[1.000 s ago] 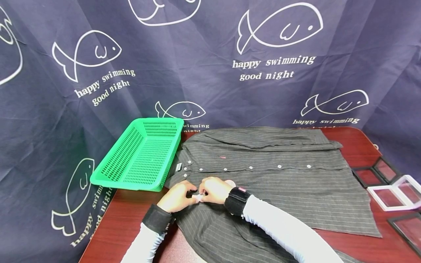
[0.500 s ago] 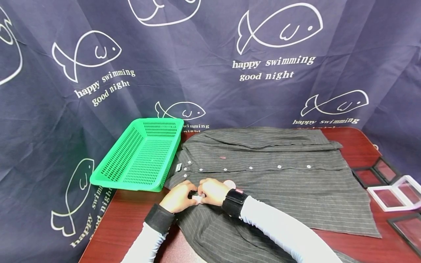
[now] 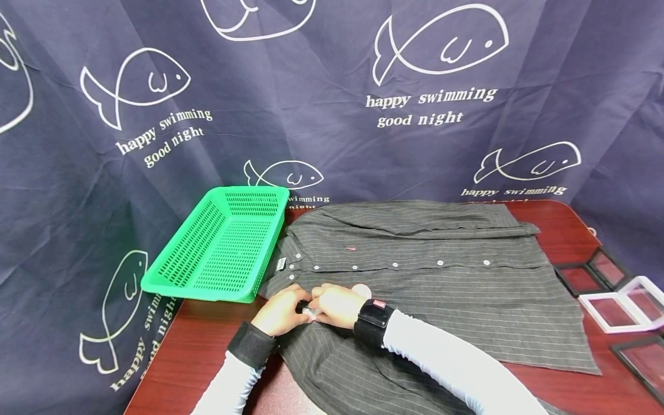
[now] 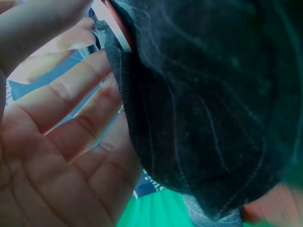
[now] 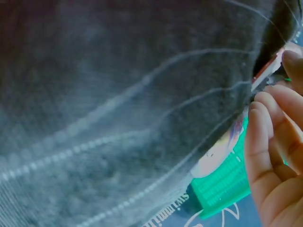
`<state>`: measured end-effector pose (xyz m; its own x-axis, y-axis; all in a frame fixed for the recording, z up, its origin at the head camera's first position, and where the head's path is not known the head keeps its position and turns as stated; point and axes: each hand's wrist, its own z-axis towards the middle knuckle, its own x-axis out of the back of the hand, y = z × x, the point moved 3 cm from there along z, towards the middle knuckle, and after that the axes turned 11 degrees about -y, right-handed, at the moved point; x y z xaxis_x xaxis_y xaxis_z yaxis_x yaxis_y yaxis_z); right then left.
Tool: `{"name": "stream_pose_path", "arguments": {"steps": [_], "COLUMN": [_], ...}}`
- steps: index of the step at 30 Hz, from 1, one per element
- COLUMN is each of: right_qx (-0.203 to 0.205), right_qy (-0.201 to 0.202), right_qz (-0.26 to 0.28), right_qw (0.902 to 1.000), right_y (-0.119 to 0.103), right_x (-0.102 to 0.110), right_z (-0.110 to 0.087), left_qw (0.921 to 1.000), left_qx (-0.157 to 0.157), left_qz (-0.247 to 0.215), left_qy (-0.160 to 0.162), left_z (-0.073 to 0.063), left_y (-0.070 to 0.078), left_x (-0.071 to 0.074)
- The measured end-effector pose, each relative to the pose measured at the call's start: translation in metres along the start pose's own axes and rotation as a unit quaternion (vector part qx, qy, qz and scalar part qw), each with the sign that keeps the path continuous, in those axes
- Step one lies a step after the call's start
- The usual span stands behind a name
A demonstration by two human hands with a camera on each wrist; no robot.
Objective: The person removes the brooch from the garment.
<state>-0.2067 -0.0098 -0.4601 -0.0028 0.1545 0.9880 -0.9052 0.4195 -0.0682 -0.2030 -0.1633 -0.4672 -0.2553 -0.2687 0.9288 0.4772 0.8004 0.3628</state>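
A dark grey pinstriped button-up shirt [image 3: 441,300] lies spread over the table. Both hands work at its near side, below the collar. My left hand [image 3: 280,311] grips the shirt's edge, its fingers behind the cloth in the left wrist view. My right hand [image 3: 337,305] has curled fingers and pinches at a small pinkish-white piece [image 3: 311,314] between the two hands. In the wrist views a thin white-and-red rim [image 4: 116,23] shows against the cloth; the rest of that piece is hidden. A pale pink disc [image 3: 361,291] lies on the shirt just behind the right hand.
A green plastic basket [image 3: 150,285] stands at the left, overlapping the collar. White and black folding frames [image 3: 612,314] lie at the right end of the red-brown table [image 3: 207,346]. A dark blue curtain [image 3: 332,115] with fish drawings hangs behind.
Both hands stay at the same spot. The right hand and its fingers shift slightly, and less of the pinkish-white piece shows between the hands now.
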Motion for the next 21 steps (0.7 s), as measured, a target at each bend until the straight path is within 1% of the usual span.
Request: {"name": "stream_pose_path", "arguments": {"steps": [4, 6, 15, 21], "right_qx": [0.007, 0.006, 0.002, 0.004], "right_qy": [0.0, -0.003, -0.009, -0.006], "right_qz": [-0.042, -0.054, -0.081, -0.08], "right_qw": [0.9991, 0.9985, 0.9967, 0.9968], "right_y": [-0.0019, -0.0026, -0.005, -0.0041], "right_x": [-0.0039, -0.005, -0.0069, -0.0087], "right_z": [0.0002, 0.0007, 0.0026, 0.003], "left_qw": [1.0, 1.0, 1.0, 0.9999], "left_qx": [-0.002, -0.001, 0.001, 0.001], "left_qz": [-0.006, -0.008, -0.006, 0.002], "left_qy": [0.003, 0.002, 0.007, 0.013], "left_z": [-0.0002, -0.0002, -0.0001, -0.0001], "left_y": [0.0004, 0.0004, 0.0003, 0.0011], "left_x": [0.0001, 0.0001, 0.0004, -0.0006]}}
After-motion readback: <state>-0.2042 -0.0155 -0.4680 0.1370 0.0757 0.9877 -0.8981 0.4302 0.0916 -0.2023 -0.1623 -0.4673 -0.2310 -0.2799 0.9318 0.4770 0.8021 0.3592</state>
